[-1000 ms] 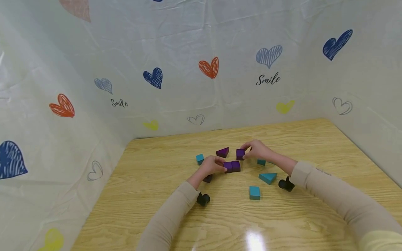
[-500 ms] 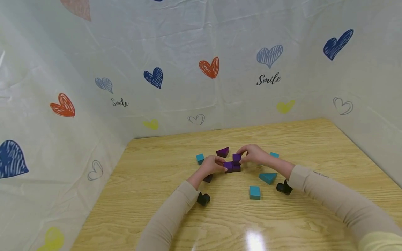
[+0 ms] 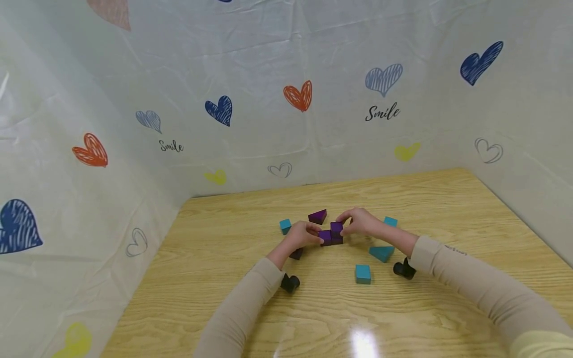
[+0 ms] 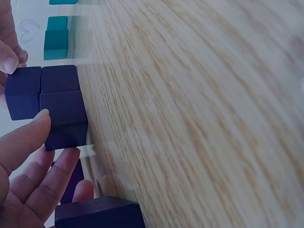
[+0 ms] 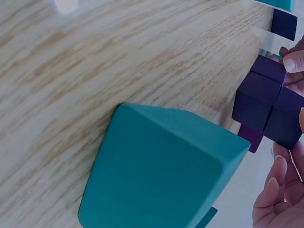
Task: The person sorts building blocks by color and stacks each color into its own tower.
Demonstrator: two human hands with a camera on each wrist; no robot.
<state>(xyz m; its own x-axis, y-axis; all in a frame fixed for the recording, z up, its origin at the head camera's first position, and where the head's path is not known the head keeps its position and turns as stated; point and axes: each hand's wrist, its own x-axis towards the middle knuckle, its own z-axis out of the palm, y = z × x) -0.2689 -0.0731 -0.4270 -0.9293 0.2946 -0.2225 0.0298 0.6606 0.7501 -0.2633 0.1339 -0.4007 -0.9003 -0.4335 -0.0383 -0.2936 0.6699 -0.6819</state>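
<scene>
Right hand (image 3: 360, 222) pinches upper purple cube (image 3: 336, 228) to its left, mid-frame.
Beneath, lower cube (image 5: 256, 100); left hand (image 3: 302, 235) pinches adjoining cube (image 3: 325, 238).

Left grip (image 4: 40, 190) pinches purple block (image 4: 66, 121); second block (image 4: 61, 79) just beyond; third block (image 4: 23, 92) against second, in right grip (image 4: 8, 57); teal blocks (image 4: 56, 43) farther off; dark block (image 4: 99, 213) near left grip.

"Smile" (image 3: 382, 112) twice on white sheet (image 3: 342, 54)
</scene>
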